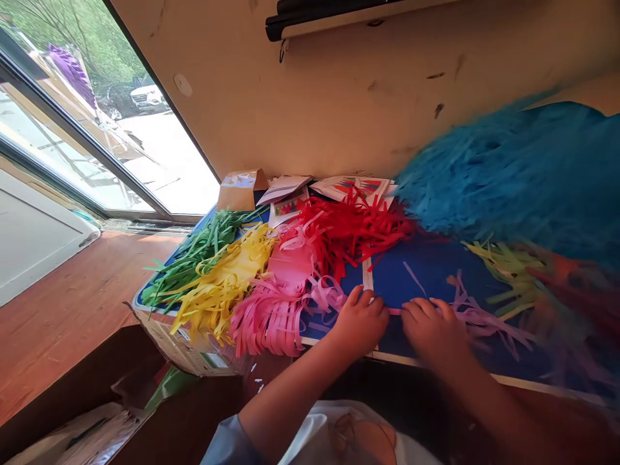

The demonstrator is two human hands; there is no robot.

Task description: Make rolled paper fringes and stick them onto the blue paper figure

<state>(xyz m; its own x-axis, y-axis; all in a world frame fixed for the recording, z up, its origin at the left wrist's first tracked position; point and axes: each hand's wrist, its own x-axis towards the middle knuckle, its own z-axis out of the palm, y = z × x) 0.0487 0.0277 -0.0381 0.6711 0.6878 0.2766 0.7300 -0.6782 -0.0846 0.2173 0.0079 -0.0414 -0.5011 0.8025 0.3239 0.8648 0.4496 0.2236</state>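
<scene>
Near the front edge of the blue table (411,268), my left hand (364,318) and my right hand (431,323) face each other, fingers closed on a thin pink strip (394,311) that spans the gap between them. Pale pink and purple fringe extends on both outer sides of my hands. Left of my left hand lies the pink fringed paper (276,310), then yellow fringe (227,278) and green fringe (198,258). Red fringe (349,226) lies behind. Lilac strips (477,316) are beside my right hand.
A large blue fringed mass (513,174) fills the right back, with yellow-green fringe (513,278) below it. Paper packets (285,188) and a brown box (239,190) stand by the wall. An open cardboard box (194,349) is at the lower left, near a window.
</scene>
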